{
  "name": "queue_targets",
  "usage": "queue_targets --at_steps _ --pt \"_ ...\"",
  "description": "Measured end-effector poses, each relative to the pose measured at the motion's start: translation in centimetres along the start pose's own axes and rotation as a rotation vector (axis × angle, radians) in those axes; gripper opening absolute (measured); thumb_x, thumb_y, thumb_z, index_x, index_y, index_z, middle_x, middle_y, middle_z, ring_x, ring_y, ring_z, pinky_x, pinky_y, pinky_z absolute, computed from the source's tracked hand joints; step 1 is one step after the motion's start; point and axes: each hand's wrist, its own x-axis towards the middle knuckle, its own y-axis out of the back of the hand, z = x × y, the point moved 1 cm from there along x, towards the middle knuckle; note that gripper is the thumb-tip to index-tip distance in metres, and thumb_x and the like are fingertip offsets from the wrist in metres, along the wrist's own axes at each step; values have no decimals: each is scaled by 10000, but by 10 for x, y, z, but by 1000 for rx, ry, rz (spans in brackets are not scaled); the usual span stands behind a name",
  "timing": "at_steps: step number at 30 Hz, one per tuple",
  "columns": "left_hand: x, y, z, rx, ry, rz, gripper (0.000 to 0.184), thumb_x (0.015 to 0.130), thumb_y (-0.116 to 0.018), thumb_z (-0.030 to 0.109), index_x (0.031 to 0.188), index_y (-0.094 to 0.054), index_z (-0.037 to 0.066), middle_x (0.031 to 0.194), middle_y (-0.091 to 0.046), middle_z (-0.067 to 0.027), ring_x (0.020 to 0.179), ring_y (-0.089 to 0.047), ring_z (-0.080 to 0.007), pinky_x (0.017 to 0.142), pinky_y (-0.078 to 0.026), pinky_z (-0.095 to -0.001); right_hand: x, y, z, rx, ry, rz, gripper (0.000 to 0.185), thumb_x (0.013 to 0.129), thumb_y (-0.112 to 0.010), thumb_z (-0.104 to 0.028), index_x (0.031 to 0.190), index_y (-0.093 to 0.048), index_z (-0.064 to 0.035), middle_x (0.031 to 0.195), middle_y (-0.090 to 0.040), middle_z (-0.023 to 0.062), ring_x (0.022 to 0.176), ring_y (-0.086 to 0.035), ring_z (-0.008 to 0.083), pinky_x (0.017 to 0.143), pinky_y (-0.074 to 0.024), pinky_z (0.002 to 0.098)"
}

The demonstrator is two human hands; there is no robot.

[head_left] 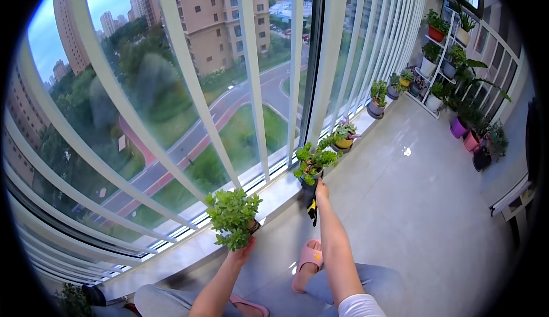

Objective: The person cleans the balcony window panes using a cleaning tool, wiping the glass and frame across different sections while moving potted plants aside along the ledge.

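My left hand is closed around the lower part of a potted succulent with bushy green leaves, beside the window ledge. Its brown pot shows only in part. My right hand grips the side of a second potted succulent with rosette-like leaves, near the ledge; my fingers are partly hidden. Just below that hand is a black-and-yellow object, perhaps a tool handle. Whether the hand touches it, I cannot tell.
White window bars rise along the ledge. More potted plants line the wall ahead. At the far right stand a white plant rack and a purple pot. Pale floor tiles lie right of my pink slippers.
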Motion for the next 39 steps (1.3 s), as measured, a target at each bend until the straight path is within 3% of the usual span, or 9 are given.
queue_targets --at_steps 8,17,23,25,30,32,33,35,39 --pt "-17 -15 10 -188 -26 25 316 991 -632 297 1220 -624 79 1178 -668 -66 1067 -655 -241 982 -578 -394 45 -27 46 91 11 -186 559 1015 -451 -389 1205 -598 115 1139 -668 241 1027 -653 300 881 -502 407" --pt "-23 -8 10 -172 -78 177 292 1023 -571 261 1242 -607 72 1216 -655 -86 1070 -660 -246 944 -595 -362 -43 -24 34 188 -77 -348 567 1007 -466 -396 1227 -611 106 1169 -675 222 1042 -652 290 908 -488 382" --pt "-40 6 24 -143 -165 85 357 1017 -573 280 1299 -569 61 1250 -638 -112 1153 -618 -249 1051 -523 -417 -68 -44 51 165 -52 -474 561 1011 -481 -387 1242 -596 111 1144 -681 210 1010 -651 275 879 -494 370" --pt "-30 15 20 -116 -134 16 390 1017 -566 299 1329 -551 63 1267 -631 -114 1204 -587 -239 1086 -484 -419 -68 -49 59 118 2 -459 511 1038 -449 -384 1201 -605 75 1044 -685 162 867 -666 248 769 -535 388" --pt "-38 22 19 -52 -149 64 371 1038 -517 297 1331 -558 72 1279 -629 -128 1084 -663 -255 980 -545 -362 -76 -45 68 95 -2 -498 601 1020 -485 -489 1192 -616 71 1024 -694 142 851 -668 249 758 -546 388" --pt "-26 34 18 -40 -41 65 292 1005 -534 178 1264 -557 47 1190 -646 -113 1045 -677 -266 903 -569 -424 -111 -26 48 48 -272 -688 662 980 -516 -584 1182 -644 33 1012 -718 105 828 -685 239 761 -561 375" --pt "-31 33 22 -43 -55 57 292 1005 -534 178 1264 -557 47 1190 -646 -113 1045 -677 -266 903 -569 -424 -117 -19 45 51 -257 -692 662 980 -516 -584 1182 -644 33 1012 -718 105 828 -685 239 761 -561 375" --pt "-47 32 37 254 2 235 305 994 -519 159 1268 -513 24 1140 -642 -133 982 -687 -304 814 -596 -444 -131 -10 47 -123 -333 -1018 688 934 -534 -660 1132 -695 -21 976 -744 72 797 -708 221 757 -578 352" --pt "-87 32 85 249 -139 365 399 941 -525 86 1332 -447 82 1110 -624 -128 930 -677 -290 720 -583 -426 -191 43 -32 -179 -379 -1175 628 911 -596 -643 1092 -729 -56 936 -759 50 782 -721 194 747 -587 330"
